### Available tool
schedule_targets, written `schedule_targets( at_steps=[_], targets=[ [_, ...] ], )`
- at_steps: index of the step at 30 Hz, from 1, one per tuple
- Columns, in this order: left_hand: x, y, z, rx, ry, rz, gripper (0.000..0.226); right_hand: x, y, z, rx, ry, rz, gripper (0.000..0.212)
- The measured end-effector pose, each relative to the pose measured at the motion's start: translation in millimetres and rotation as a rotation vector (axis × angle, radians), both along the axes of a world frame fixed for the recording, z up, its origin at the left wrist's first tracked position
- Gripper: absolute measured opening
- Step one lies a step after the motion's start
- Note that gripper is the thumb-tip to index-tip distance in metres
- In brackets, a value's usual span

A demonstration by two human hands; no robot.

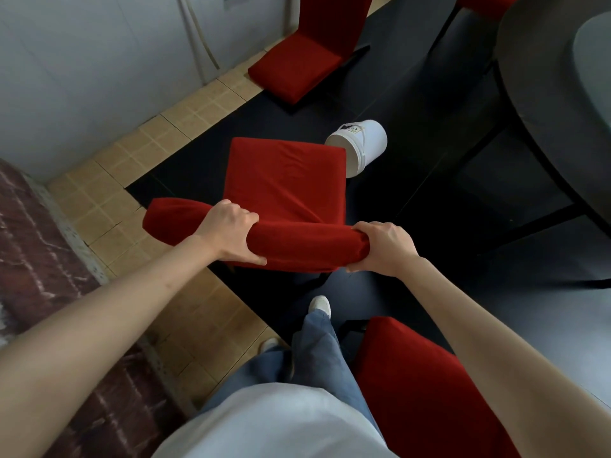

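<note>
A chair covered in red fabric [284, 180] stands in front of me, seen from above, its seat facing away. My left hand [231, 234] grips the top of the red backrest [304, 242] left of its middle, fingers curled over the far side and thumb underneath. My right hand [385, 247] grips the right end of the same backrest top, fingers wrapped round the bunched fabric. Both arms are stretched forward.
A white bucket [358, 145] stands on the dark floor just beyond the seat's far right corner. Another red chair [307, 57] is at the back, a third [426, 391] by my right leg. A dark round table [545, 94] fills the right. A wall and tan tiles [109, 180] run along the left.
</note>
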State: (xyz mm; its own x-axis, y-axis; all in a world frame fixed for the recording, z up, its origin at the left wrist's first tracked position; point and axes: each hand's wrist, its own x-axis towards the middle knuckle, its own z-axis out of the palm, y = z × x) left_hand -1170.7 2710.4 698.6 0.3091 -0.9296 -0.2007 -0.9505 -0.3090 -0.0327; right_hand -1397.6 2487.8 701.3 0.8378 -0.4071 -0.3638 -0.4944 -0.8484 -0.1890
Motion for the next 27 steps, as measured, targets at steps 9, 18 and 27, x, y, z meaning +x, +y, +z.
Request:
schedule_targets(
  at_steps=[9, 18, 27],
  targets=[
    [3, 4, -1, 0.042, 0.013, 0.013, 0.094, 0, 7, 5, 0.018, 0.039, -0.055, 0.088],
    [8, 1, 4, -0.114, 0.349, 0.209, 0.100, 5, -10, 21, 0.092, 0.077, -0.086, 0.100],
    [28, -80, 31, -0.165, 0.303, 0.201, 0.086, 14, -60, 55, 0.050, -0.066, -0.228, 0.100]
  ],
)
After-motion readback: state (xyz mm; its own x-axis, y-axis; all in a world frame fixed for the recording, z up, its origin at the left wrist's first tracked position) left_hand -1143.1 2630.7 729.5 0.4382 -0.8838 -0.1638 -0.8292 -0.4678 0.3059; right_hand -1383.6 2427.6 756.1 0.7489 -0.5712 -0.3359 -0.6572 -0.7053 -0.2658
